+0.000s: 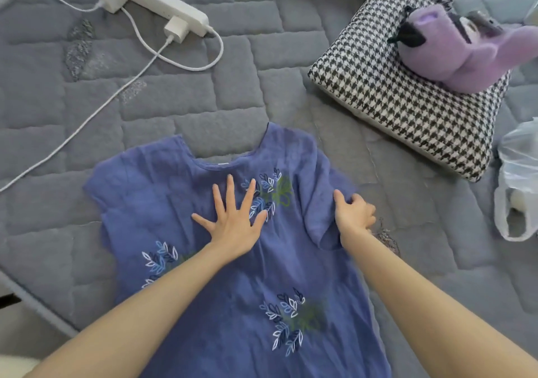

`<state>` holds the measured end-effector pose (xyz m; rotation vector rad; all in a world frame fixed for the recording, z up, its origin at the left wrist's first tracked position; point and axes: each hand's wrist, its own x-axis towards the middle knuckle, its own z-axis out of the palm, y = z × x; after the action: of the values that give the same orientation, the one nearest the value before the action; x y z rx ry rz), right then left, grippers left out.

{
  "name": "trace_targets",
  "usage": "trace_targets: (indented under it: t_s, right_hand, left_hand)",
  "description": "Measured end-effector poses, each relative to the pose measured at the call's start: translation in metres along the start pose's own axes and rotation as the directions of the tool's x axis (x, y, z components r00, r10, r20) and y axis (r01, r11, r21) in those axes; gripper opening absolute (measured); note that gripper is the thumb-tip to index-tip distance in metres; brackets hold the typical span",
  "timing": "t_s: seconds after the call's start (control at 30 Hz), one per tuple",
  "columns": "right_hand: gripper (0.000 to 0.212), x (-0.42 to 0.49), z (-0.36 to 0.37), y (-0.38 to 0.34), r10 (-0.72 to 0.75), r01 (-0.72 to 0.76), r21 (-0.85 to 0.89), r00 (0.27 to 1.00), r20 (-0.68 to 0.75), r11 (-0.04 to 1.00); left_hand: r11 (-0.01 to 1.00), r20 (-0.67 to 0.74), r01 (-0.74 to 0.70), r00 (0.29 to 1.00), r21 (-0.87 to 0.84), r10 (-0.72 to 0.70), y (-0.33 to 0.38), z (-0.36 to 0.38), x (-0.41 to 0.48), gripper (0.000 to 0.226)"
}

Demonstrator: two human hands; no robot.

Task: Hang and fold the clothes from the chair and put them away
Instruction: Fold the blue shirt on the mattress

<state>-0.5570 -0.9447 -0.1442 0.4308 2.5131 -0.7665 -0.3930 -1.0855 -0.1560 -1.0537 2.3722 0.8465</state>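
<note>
A blue top (163,203) with embroidered leaf sprigs lies spread face up on the grey quilted bed (203,101), its neckline pointing away from me. My left hand (233,220) presses flat on the chest of the top, fingers straight and spread. At the top's right edge, my right hand (353,213) grips the short sleeve, which is bunched and lifted into a fold beside the hand.
A white power strip (163,0) with chargers and trailing cables lies at the back left. A houndstooth cushion (393,98) carrying a purple plush toy (465,48) sits at the back right. A clear plastic bag (518,185) lies at the right edge.
</note>
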Motion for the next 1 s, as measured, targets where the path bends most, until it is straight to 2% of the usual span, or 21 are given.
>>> trace_targets:
  t_s: [0.07, 0.13, 0.23, 0.3, 0.37, 0.43, 0.5, 0.57, 0.67, 0.83, 1.0]
  right_hand:
    - [0.025, 0.006, -0.01, 0.002, -0.158, 0.161, 0.162, 0.987, -0.031, 0.974]
    - [0.023, 0.015, -0.028, -0.006, -0.235, 0.26, 0.293, 0.965, -0.119, 0.92]
    - [0.027, 0.038, -0.052, -0.022, -0.266, 0.331, 0.268, 0.93, -0.252, 0.905]
    - [0.03, 0.053, -0.06, -0.029, -0.296, 0.36, 0.198, 0.91, -0.29, 0.912]
    - [0.034, 0.066, -0.062, -0.028, -0.335, 0.367, 0.083, 0.904, -0.265, 0.926]
    - [0.03, 0.077, -0.06, -0.02, -0.291, 0.302, 0.029, 0.936, -0.196, 0.953]
    - [0.026, 0.083, -0.058, -0.011, -0.173, 0.19, 0.091, 0.97, -0.172, 0.978]
    - [0.027, 0.08, -0.055, -0.003, -0.124, 0.164, 0.196, 0.972, -0.202, 0.967]
    - [0.039, 0.065, -0.047, 0.01, -0.204, 0.222, 0.136, 0.969, -0.136, 0.965]
    - [0.047, 0.052, -0.045, 0.02, -0.101, 0.109, 0.102, 0.991, -0.085, 0.989]
    - [0.033, 0.044, -0.041, 0.02, -0.294, 0.293, -0.026, 0.955, -0.043, 0.956]
  left_hand:
    - [1.0, -0.017, 0.006, 1.0, 0.01, -0.006, 0.006, -0.001, 0.006, 0.066]
    - [1.0, -0.011, 0.01, 1.0, 0.026, -0.009, 0.013, -0.001, 0.012, 0.069]
    - [0.999, 0.001, 0.024, 1.0, 0.029, -0.024, 0.025, -0.004, 0.027, 0.075]
    - [0.999, 0.001, 0.038, 0.999, 0.016, -0.038, 0.034, -0.007, 0.038, 0.078]
    - [0.998, 0.004, 0.063, 0.998, 0.003, -0.063, 0.042, -0.009, 0.049, 0.082]
    - [0.995, 0.01, 0.103, 0.995, 0.0, -0.103, 0.048, -0.01, 0.058, 0.087]
    - [0.99, 0.019, 0.14, 0.99, 0.002, -0.14, 0.051, -0.01, 0.063, 0.091]
    - [0.988, 0.024, 0.154, 0.988, 0.007, -0.154, 0.052, -0.009, 0.064, 0.096]
    - [0.988, 0.011, 0.155, 0.988, -0.002, -0.155, 0.052, -0.01, 0.063, 0.104]
    - [0.987, 0.02, 0.163, 0.986, 0.007, -0.163, 0.053, -0.013, 0.062, 0.114]
    - [0.984, 0.045, 0.175, 0.983, 0.021, -0.176, 0.053, -0.014, 0.062, 0.116]
